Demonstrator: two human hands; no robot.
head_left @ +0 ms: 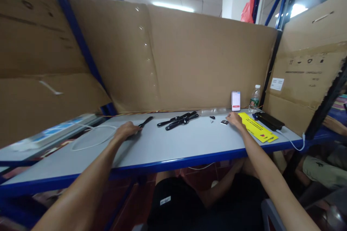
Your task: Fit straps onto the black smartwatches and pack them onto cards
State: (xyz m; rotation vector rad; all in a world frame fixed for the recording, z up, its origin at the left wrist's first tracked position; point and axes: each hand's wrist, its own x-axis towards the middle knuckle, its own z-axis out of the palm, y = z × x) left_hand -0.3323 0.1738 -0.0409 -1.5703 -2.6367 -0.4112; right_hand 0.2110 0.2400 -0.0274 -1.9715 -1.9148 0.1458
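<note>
On the left part of the grey table, my left hand [128,130] is closed round a black strap [146,121], whose free end points away to the right. Several black watch-like straps [179,120] lie crossed in a pile at the middle. My right hand [234,119] is low over the table beside a small dark card-like piece [224,122]; its fingers are bent together, and whatever they hold is too small to name. Small black parts [212,117] lie a little to the left of that piece. Yellow printed sheets [256,127] lie just right of my right hand.
At the back right stand a phone [235,101] and a water bottle [255,98]. A black case [269,120] lies near a white cable [291,142]. Far left are a power strip [61,130] and a looped white cable [93,147]. Cardboard walls [211,57] enclose the table.
</note>
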